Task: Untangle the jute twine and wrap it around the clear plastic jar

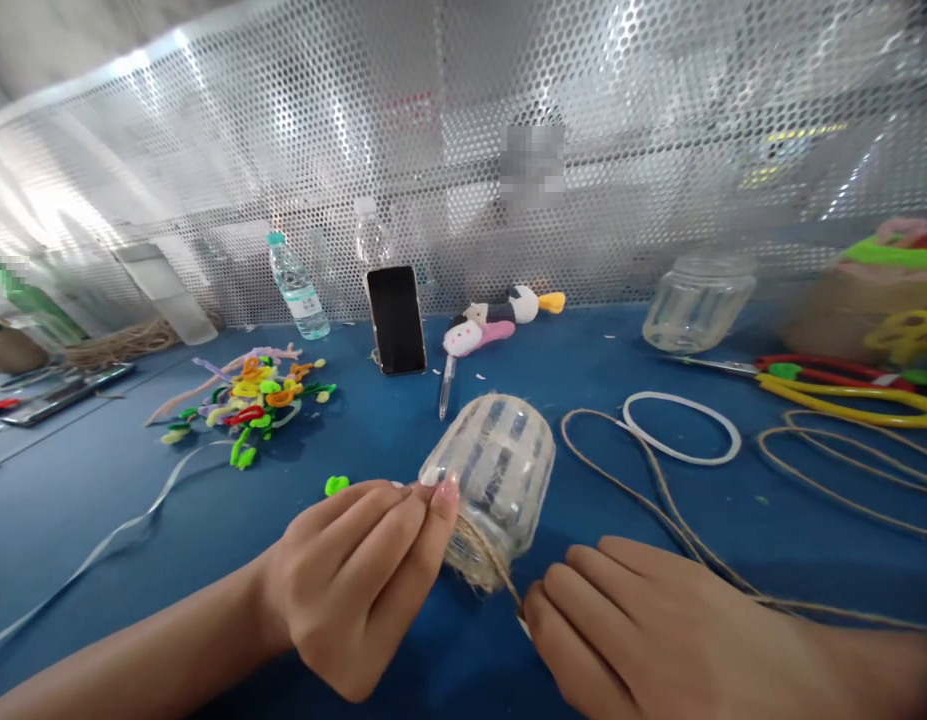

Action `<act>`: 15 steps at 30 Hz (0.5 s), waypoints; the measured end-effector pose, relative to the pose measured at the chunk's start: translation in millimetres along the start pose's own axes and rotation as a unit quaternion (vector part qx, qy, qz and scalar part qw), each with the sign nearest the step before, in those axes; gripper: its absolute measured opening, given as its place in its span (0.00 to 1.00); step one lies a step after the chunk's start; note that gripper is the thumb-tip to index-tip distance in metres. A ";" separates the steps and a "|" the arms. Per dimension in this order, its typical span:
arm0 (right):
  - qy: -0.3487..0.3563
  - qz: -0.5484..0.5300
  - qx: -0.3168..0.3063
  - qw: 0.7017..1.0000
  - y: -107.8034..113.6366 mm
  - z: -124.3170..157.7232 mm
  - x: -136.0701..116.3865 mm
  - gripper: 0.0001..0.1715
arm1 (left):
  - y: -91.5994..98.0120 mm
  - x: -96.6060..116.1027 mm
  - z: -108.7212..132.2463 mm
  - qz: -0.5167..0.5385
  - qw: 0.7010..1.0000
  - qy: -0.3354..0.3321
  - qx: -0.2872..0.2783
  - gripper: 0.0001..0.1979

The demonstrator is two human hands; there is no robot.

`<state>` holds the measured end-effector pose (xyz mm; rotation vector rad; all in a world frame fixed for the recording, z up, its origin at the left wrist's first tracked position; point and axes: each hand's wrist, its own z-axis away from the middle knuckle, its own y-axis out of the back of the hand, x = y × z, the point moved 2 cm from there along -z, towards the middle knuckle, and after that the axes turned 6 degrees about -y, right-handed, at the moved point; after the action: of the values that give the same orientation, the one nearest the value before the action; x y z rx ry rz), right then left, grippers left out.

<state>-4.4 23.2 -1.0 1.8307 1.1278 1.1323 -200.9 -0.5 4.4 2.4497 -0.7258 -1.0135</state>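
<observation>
A clear jar [500, 460] with pale strips down its sides lies tilted, its mouth end toward me. Jute twine [482, 540] is wound around the neck end. My left hand [365, 570] is closed at the jar's left side, thumb and forefinger pinched against it by the twine. From the neck the twine runs to my right hand [628, 630], whose curled fingers grip it and pull it straight. More loose twine [677, 520] trails over the table to the right of the jar. The fingertips of my right hand are mostly hidden.
On the blue table [403, 430] lie a white ring [680, 395], yellow-handled scissors [845, 400] and a pile of colourful pipe-cleaner pieces [260, 395]. Behind stand a phone [398, 320], a water bottle [298, 290] and another clear jar [699, 300], before a perforated metal screen [463, 130].
</observation>
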 end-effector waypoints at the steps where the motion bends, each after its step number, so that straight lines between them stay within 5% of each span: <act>1: -0.009 -0.003 0.010 1.000 0.4 0.9 0.1 0.15 | 0.6 -0.1 0.0 0.009 1.000 0.015 -0.004 0.11; 6: -0.040 -0.004 0.058 0.998 -0.9 4.6 0.2 0.17 | 4.3 -1.6 -5.5 0.027 0.999 0.028 -0.018 0.05; 15: -0.005 -0.032 0.009 0.999 -11.8 6.5 -8.3 0.14 | 7.8 5.2 -4.9 0.085 0.995 0.044 -0.025 0.08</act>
<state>-4.1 19.4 -16.3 1.7993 1.1858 1.0791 -196.6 -8.9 9.0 2.3287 -0.8525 -0.8452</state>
